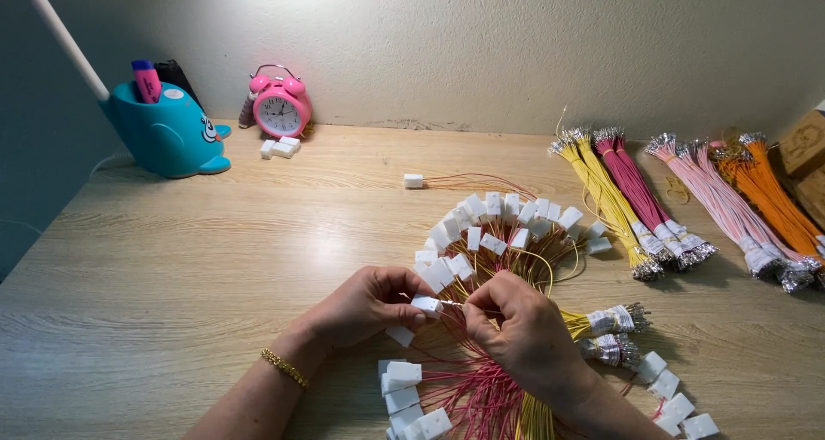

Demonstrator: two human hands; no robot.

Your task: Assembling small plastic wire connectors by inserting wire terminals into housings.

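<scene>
White plastic connector (pixel 426 303) pinched in left hand (pixel 365 305), thin metal-tipped wire (pixel 453 303) in right hand (pixel 522 333)

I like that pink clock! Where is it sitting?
In the head view, the pink alarm clock stands at the far left of the wooden table, against the wall, just right of the blue pen holder.

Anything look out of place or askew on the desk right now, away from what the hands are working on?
One wired white connector lies alone toward the wall, apart from the fanned pile of finished connectors. A few loose white connectors also sit by the pink alarm clock, far from the rest. The wire bundles at right lie tidy; nothing looks damaged.
</scene>
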